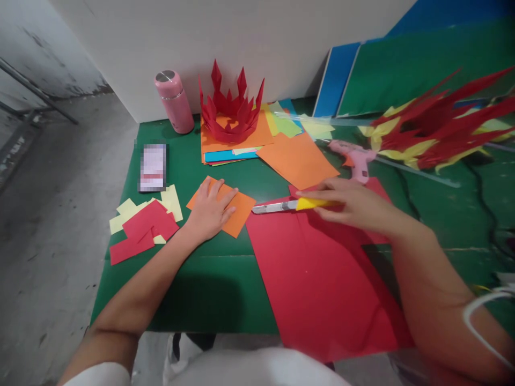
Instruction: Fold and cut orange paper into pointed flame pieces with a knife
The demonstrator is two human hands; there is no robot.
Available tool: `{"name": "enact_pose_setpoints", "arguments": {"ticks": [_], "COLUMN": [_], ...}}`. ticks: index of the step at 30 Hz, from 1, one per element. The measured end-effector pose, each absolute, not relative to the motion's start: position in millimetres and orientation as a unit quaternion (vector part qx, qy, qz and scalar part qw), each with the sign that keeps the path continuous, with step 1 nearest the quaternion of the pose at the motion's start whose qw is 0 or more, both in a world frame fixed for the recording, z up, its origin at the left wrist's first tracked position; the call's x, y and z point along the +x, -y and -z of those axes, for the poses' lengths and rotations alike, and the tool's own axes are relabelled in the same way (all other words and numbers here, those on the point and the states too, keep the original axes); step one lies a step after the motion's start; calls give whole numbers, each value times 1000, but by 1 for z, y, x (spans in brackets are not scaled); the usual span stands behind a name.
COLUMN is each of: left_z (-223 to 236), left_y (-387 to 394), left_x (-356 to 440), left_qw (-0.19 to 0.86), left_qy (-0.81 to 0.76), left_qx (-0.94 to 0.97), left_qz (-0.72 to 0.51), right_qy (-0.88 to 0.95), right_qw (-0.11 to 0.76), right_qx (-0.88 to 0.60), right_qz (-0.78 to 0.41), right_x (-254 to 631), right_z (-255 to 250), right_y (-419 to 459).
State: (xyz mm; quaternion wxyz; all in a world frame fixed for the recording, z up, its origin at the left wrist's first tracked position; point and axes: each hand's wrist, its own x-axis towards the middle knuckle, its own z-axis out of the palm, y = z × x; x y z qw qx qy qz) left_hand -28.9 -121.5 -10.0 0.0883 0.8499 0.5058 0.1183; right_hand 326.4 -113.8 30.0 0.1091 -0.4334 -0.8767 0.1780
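Two sets of fingers work at the desk [201, 300]: the left fingers [230, 196], spread wide, lie flat on an orange square [243, 206], while the right fingers [322, 195] grip a yellow cutter [308, 203]. Its bare blade [273, 208] points left towards them, so a slip could nick skin. Beneath the right fingers, a red sheet [309, 268] might get scored by a dipping blade; loosened left fingers could let the square skid.
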Motion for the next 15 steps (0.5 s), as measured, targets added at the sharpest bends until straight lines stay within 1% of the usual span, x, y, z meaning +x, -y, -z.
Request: {"name": "enact_pose_setpoints", "arguments": {"ticks": [5, 8, 12, 15], "left_z": [5, 5, 8, 12], "left_y": [122, 123, 123, 124], "left_x": [-28, -29, -31, -31], "left_qw": [95, 94, 94, 90], "left_qy": [-511, -499, -486, -482], "left_qx": [850, 857, 864, 866], "left_qz": [-90, -81, -87, -101], "right_qy": [882, 899, 913, 918], "right_qw": [85, 81, 74, 75], "right_qx": [-436, -410, -387, -378], "right_qz": [-159, -130, -105, -96], "right_x": [309, 300, 287, 275], "right_z": [-32, -27, -23, -29], "right_y": [120, 124, 132, 133]}}
